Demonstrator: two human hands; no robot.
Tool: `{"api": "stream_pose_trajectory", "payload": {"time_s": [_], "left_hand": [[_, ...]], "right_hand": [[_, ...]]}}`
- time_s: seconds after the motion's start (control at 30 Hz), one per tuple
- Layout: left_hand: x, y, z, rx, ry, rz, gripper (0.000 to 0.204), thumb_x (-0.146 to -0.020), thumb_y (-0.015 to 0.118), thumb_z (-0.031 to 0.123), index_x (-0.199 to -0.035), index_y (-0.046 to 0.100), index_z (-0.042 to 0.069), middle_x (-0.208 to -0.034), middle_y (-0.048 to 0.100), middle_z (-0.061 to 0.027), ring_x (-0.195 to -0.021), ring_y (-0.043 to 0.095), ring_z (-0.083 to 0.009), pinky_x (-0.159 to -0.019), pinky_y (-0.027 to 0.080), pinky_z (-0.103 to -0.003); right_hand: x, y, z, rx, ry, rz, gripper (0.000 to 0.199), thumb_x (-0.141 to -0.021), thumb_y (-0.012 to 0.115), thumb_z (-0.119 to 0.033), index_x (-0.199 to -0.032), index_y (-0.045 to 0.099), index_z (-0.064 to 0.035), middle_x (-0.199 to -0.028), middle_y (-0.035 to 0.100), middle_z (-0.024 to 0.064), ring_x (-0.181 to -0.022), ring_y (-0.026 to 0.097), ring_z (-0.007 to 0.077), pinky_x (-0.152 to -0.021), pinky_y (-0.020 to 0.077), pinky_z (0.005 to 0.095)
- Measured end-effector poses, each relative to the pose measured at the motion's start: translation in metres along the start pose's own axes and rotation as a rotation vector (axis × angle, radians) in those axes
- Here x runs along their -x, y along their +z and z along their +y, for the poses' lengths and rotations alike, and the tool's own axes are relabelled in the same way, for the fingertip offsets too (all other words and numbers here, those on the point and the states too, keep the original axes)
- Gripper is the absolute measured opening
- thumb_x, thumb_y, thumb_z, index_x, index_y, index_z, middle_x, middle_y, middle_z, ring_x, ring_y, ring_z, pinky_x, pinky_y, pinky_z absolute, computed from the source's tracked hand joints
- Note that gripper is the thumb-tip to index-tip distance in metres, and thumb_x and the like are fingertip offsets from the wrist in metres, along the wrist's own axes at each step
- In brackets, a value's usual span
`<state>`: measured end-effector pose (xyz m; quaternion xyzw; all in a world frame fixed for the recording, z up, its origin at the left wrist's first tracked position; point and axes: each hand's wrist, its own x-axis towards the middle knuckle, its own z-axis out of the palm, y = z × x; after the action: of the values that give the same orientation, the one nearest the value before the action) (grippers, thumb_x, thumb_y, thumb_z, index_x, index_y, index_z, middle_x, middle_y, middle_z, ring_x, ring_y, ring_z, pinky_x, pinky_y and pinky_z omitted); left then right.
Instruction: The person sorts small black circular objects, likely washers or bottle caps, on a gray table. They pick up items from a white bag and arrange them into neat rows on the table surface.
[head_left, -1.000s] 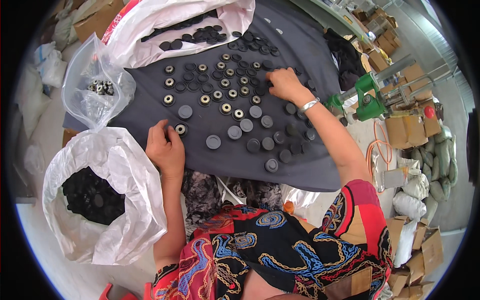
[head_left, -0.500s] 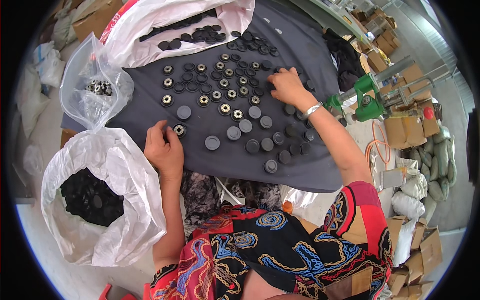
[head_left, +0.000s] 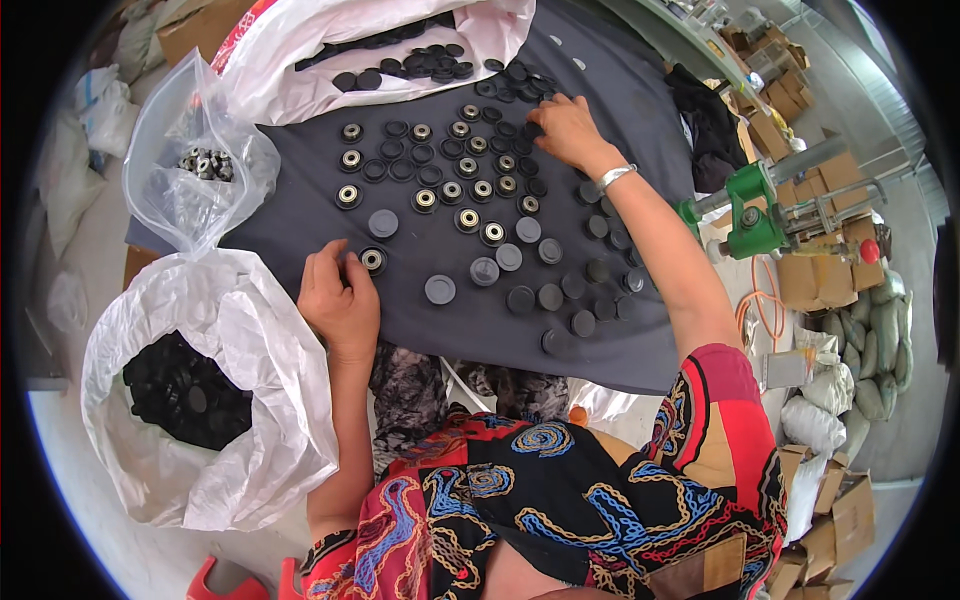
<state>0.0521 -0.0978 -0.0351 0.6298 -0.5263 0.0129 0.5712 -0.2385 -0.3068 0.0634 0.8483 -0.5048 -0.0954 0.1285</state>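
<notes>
My right hand point(head_left: 572, 134) reaches to the far part of the dark cloth, fingers bent down around a black round cap point(head_left: 533, 130). The cap sits at the edge of the rows of rings, partly covered by the fingertips. My left hand point(head_left: 338, 300) rests at the near left of the cloth, fingers loosely curled and apart. Beside its thumb lies a black-rimmed metal bearing point(head_left: 373, 261). More bearings point(head_left: 467, 219) stand in rows, mixed with black rings point(head_left: 422, 154). Dark grey round caps point(head_left: 484, 271) lie scattered at the near and right side.
A white sack point(head_left: 250, 80) spills black discs at the back. A clear bag point(head_left: 150, 190) with small metal parts is at left, above a white sack point(head_left: 290, 400) of black pieces. A green hand press point(head_left: 755, 215) stands at right. Cardboard boxes point(head_left: 815, 275) lie beyond.
My right hand has moved away and slightly left, from the caps to the ring rows. A black cap now shows at its fingertips. My left hand stays by the bearing; the view shifts slightly.
</notes>
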Motion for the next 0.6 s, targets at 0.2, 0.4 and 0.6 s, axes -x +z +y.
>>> {"api": "stream_pose_trajectory", "payload": {"time_s": [0.2, 0.4, 0.6], "left_hand": [[0.002, 0.0, -0.003, -0.008, -0.006, -0.009, 0.015, -0.08, 0.064, -0.002, -0.094, 0.066, 0.0, -0.076, 0.062, -0.0101, -0.062, 0.06, -0.023, -0.057, 0.048, -0.034], [0.003, 0.0, -0.001, 0.0, 0.011, -0.001, 0.015, -0.079, 0.064, -0.002, -0.094, 0.065, 0.0, -0.078, 0.062, -0.0114, -0.064, 0.061, -0.0269, -0.057, 0.048, -0.036], [0.003, 0.001, -0.002, 0.006, 0.026, -0.006, 0.015, -0.079, 0.063, -0.003, -0.093, 0.065, 0.0, -0.079, 0.063, -0.0122, -0.064, 0.062, -0.0302, -0.056, 0.048, -0.038]], "right_hand": [[-0.011, 0.012, 0.006, 0.086, -0.053, 0.066, 0.025, -0.074, 0.073, -0.015, -0.099, 0.073, -0.0115, -0.097, 0.069, 0.0032, -0.103, 0.057, 0.0232, -0.086, 0.0386, 0.0415], [-0.008, 0.015, 0.011, -0.024, 0.06, 0.133, 0.027, -0.076, 0.071, -0.014, -0.103, 0.073, -0.0102, -0.1, 0.069, 0.0074, -0.109, 0.058, 0.0246, -0.089, 0.0402, 0.044], [0.009, -0.009, 0.007, -0.463, 0.152, 0.219, 0.03, -0.077, 0.069, -0.012, -0.105, 0.071, -0.0032, -0.098, 0.069, 0.016, -0.096, 0.065, 0.0306, -0.084, 0.0488, 0.0419]]}}
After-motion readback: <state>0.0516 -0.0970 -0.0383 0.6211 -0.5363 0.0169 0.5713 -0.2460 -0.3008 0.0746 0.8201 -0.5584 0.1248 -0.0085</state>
